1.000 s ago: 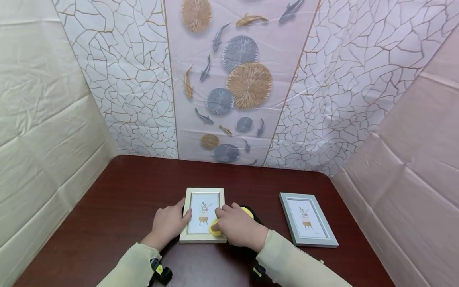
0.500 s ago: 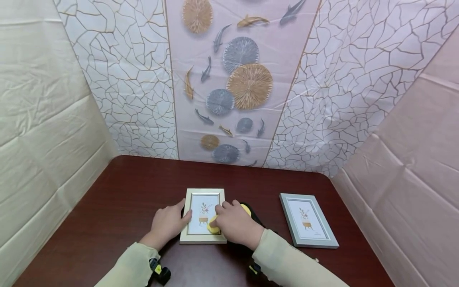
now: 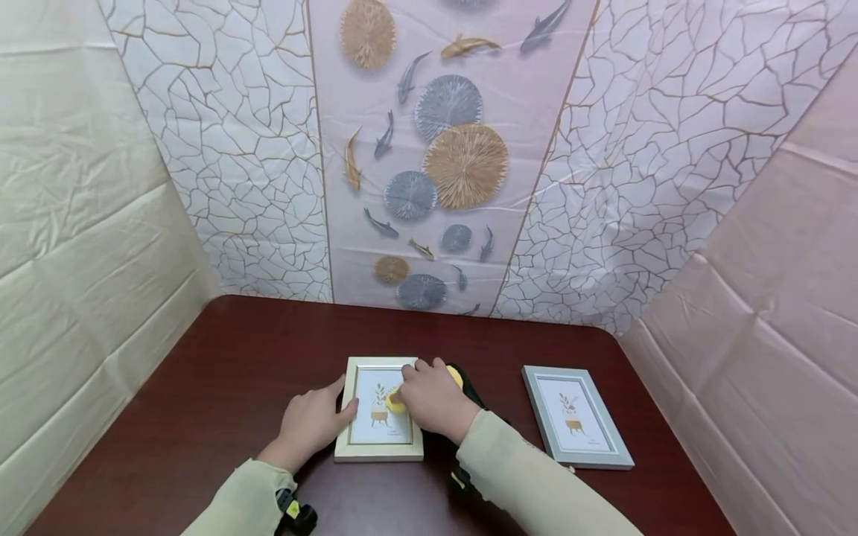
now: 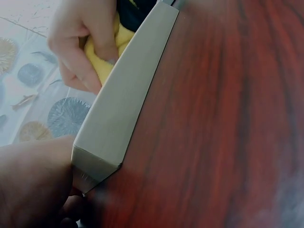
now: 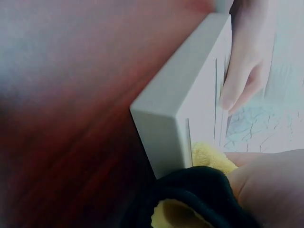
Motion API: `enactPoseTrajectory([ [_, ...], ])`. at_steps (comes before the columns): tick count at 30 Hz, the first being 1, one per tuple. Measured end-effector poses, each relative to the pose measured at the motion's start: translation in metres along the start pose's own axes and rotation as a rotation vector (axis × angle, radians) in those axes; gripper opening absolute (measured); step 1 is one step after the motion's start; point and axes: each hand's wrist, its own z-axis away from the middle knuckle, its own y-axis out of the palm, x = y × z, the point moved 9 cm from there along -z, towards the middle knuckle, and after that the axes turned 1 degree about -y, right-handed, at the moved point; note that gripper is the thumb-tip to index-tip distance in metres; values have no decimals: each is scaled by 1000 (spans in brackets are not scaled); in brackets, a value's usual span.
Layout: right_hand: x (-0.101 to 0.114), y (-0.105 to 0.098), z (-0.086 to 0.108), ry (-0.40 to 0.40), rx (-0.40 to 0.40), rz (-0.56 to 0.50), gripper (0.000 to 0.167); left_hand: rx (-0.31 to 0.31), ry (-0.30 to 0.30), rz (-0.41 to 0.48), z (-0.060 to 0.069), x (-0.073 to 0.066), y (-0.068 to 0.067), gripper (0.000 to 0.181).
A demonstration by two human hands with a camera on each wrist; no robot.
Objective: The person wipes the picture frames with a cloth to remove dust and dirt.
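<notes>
A cream picture frame (image 3: 380, 454) with a potted-plant print lies flat on the dark red table. My left hand (image 3: 310, 420) grips its left edge, thumb on the front and fingers along the side. My right hand (image 3: 434, 398) holds a bunched yellow cloth (image 3: 395, 403) with a dark side against the right part of the picture. In the right wrist view, a dark fold of the cloth (image 5: 204, 183) hangs over the frame's edge. The left wrist view shows the fingers of my right hand (image 4: 80, 42) curled on the yellow cloth beyond the frame's side (image 4: 126, 90).
A grey-blue picture frame (image 3: 590, 460) with a similar print lies to the right, beyond my right forearm. The table (image 3: 268, 335) ends at a patterned backdrop (image 3: 462, 223) behind and pale cloth walls (image 3: 87, 298) at both sides.
My right hand has slid the cloth up the picture, away from me and slightly left. My left hand stays on the frame's left edge. The view has tilted up a little.
</notes>
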Motion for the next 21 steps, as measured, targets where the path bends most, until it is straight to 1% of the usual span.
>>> enactPoseTrajectory([
  [7, -13, 7, -16, 64, 22, -29, 34, -1, -10, -8, 0, -1, -1, 70],
  [12, -19, 10, -25, 107, 23, -15, 28, 4, -7, -3, 1, -2, -1, 70],
  [18, -23, 12, -35, 157, 21, -21, 26, 2, -15, -4, 1, 1, -1, 70],
  [21, -25, 16, -38, 164, 23, -27, 26, 0, -14, -11, 0, 2, -1, 70],
])
